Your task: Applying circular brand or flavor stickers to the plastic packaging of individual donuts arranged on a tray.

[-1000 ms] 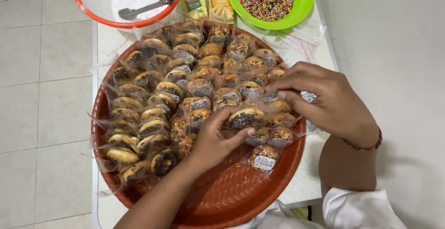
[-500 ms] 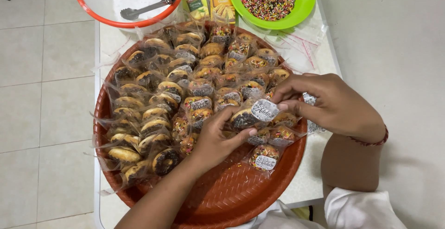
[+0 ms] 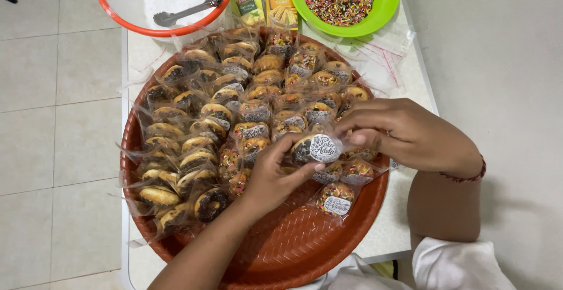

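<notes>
Both hands meet over the middle of the round orange tray (image 3: 281, 249), where the left hand (image 3: 272, 175) has its grip clamped on a wrapped doughnut (image 3: 314, 148) bearing a round white sticker. The right hand (image 3: 410, 134) pinches together on the same packet's right edge. Rows of bagged doughnuts (image 3: 199, 131) fill the tray on the white bench (image 3: 404, 219).

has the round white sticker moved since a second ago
Yes. The round white sticker has come left, away from the tray's right rim, onto the wrapped doughnut that both hands pinch.
</notes>
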